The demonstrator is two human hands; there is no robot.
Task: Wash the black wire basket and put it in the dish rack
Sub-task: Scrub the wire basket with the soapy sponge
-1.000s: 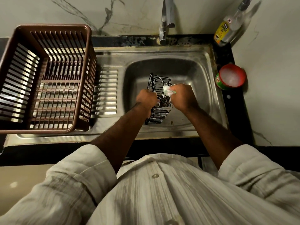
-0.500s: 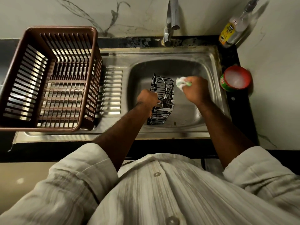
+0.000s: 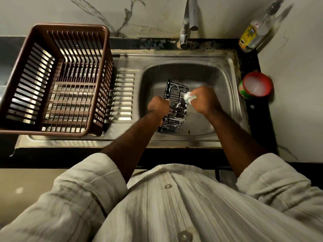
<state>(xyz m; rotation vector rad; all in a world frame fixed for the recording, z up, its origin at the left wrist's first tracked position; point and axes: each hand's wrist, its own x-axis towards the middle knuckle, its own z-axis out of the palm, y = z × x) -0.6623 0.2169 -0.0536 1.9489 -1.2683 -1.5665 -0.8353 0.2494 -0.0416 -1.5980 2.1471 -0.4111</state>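
The black wire basket (image 3: 174, 109) stands on end in the steel sink (image 3: 225, 79), streaked with white foam. My left hand (image 3: 158, 107) grips its left rim. My right hand (image 3: 203, 99) holds a soapy green-and-white scrubber (image 3: 189, 97) pressed against the basket's upper right side. The brown plastic dish rack (image 3: 52, 79) sits on the drainboard to the left, with nothing in it.
The tap (image 3: 188, 23) hangs over the sink's back edge, no water running. A red tub of dish soap (image 3: 256, 86) stands on the black counter right of the sink, a bottle (image 3: 251, 35) in the back right corner. The ribbed drainboard (image 3: 122, 95) lies between rack and basin.
My right hand lifted the scrubber off the basket to the upper right, then brought it back down against the basket's right side. My left hand kept its hold.
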